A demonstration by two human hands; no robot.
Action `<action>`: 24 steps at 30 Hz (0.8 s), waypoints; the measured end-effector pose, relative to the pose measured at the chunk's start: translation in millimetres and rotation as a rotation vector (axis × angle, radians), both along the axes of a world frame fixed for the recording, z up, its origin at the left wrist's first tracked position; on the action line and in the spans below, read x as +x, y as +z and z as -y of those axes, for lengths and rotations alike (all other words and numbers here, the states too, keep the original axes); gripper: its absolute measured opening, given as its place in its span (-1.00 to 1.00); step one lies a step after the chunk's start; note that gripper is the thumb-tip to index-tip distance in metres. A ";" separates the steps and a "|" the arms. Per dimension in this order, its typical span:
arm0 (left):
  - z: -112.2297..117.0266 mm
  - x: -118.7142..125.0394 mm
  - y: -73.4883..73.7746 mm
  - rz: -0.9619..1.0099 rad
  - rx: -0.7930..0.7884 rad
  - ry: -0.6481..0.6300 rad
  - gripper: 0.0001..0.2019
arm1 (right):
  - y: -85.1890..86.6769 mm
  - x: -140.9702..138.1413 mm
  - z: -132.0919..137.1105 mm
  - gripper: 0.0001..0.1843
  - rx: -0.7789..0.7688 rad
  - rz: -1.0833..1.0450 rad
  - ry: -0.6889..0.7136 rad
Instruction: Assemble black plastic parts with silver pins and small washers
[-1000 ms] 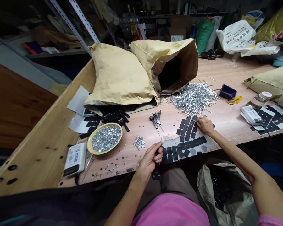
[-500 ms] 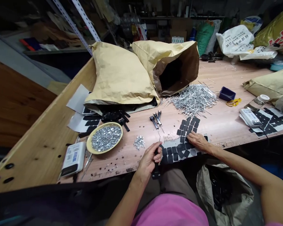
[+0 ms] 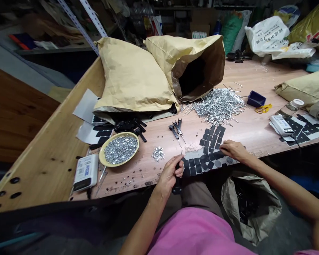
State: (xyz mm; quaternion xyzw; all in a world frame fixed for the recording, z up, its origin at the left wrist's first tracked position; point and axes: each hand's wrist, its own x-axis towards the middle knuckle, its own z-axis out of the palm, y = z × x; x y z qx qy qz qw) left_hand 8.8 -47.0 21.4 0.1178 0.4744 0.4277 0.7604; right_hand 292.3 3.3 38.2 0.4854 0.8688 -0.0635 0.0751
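Note:
My left hand (image 3: 171, 172) is closed around a black plastic piece (image 3: 177, 187) at the table's front edge; a thin metal pin sticks up past my fingertips. My right hand (image 3: 235, 150) has its fingers pinched together over the right end of a sheet of black adhesive pads (image 3: 192, 170); whatever is between them is too small to make out. Another block of black pads (image 3: 212, 139) lies just behind the sheet. Farther back rest several black plastic pieces with metal pins (image 3: 177, 130). A small heap of metal bits (image 3: 158, 154) lies left of them.
A yellow bowl of metal pieces (image 3: 121, 150) and a white scale (image 3: 86, 171) stand left. Paper sacks (image 3: 133, 74) and a pile of metal pins (image 3: 220, 105) lie behind. A blue tray (image 3: 256, 98) is right; an open sack (image 3: 266, 216) stands below the table.
My right hand has moved right and slightly up across the pads, its fingertips now pinched. My left hand keeps its hold on the black plastic piece. The camera view has shifted a little.

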 end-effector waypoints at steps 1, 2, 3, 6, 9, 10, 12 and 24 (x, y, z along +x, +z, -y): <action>0.7 -2.6 -1.8 -0.013 0.010 0.018 -0.58 | 7.1 11.9 12.5 -0.75 -0.052 -0.002 -0.017; 1.3 -4.9 -3.5 -0.025 0.019 0.038 -0.57 | 11.7 24.5 28.1 -0.76 -0.113 -0.001 -0.033; 1.8 -6.8 -5.0 -0.036 0.028 0.060 -0.57 | 13.7 37.1 45.9 -0.77 -0.176 0.001 -0.048; 2.5 -8.1 -7.1 -0.044 0.029 0.099 -0.55 | 6.8 67.7 96.9 -0.78 -0.252 -0.009 -0.110; 0.8 -5.7 -5.0 -0.024 0.011 0.094 -0.52 | -2.7 74.4 114.3 -0.77 -0.100 -0.100 -0.153; 0.1 -5.4 -3.9 -0.014 0.009 0.092 -0.51 | -3.2 68.7 110.1 -0.74 -0.030 -0.144 -0.156; -0.1 -7.1 -1.8 0.000 0.017 0.104 -0.49 | -0.8 44.3 90.4 -0.67 0.093 -0.246 -0.140; 31.3 -67.2 -16.1 -0.139 -0.012 0.227 -0.39 | -46.6 -218.8 -47.6 -0.69 -0.049 -0.285 0.125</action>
